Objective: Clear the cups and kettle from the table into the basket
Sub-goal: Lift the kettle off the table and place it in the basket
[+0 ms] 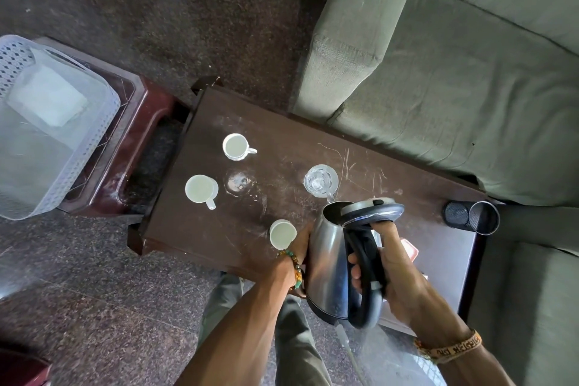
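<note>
**Kettle tilted over glass; three cups on table, basket off to the left**

Your right hand (pixel 398 273) grips the kettle (pixel 329 260) by its black handle, fingers curled round it and thumb pressed up under the lid. The kettle is held tilted above the near table edge, with its spout over the glass (pixel 320 180); a thin stream runs between them.

Your left hand (pixel 300 244) lies against the kettle's far side, just beside the nearest cup (pixel 283 233). Its fingers are hidden, so cannot tell the grip.

The wristband (pixel 451 346) on your right wrist bears writing, not readable.

On the table (pixel 407 172), the middle cup (pixel 200 189) and the far cup (pixel 235 146) stand apart from each other, with bare scratched wood between them and the glass. A black mesh holder (pixel 473 216) sits at the right end.

The basket (pixel 94 147) rests on a maroon stool (pixel 141 122) just beside the table's left end. The sofa (pixel 470 72) closes off the table's far side.
</note>
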`<state>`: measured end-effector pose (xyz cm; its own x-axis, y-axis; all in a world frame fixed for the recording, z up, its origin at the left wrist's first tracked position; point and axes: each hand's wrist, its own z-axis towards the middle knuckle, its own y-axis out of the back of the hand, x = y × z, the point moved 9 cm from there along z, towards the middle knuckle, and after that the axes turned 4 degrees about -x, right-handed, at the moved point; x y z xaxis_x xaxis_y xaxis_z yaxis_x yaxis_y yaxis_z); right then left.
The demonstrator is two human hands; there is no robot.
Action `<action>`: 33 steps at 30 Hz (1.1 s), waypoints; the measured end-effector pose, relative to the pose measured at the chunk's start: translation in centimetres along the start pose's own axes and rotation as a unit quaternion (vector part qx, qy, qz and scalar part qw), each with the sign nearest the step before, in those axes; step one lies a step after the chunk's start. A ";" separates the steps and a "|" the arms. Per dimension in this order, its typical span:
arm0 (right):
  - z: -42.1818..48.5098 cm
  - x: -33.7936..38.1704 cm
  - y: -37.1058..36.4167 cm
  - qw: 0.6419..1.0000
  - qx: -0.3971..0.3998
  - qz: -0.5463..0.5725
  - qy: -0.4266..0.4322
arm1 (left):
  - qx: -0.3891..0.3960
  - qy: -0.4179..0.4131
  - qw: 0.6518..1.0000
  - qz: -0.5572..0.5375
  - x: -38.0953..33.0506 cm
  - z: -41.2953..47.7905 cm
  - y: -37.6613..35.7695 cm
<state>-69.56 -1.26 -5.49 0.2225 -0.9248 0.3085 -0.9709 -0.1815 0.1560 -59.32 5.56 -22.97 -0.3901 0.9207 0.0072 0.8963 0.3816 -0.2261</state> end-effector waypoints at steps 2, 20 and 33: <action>-0.1 -0.1 0.1 1.000 -0.003 0.001 0.000 | -0.002 -0.009 1.000 0.008 -0.1 0.0 0.1; -0.6 0.3 0.3 1.000 -0.006 0.026 -0.002 | -0.018 -0.041 0.998 0.044 -0.7 -0.8 0.3; -0.4 0.5 0.0 0.999 -0.004 0.053 -0.006 | -0.010 -0.044 0.998 0.045 -1.1 -0.8 0.4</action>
<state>-69.39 -1.55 -4.93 0.1182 -0.9425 0.3126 -0.9881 -0.0803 0.1314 -58.40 4.79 -22.29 -0.3240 0.9410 -0.0975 0.9322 0.2999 -0.2029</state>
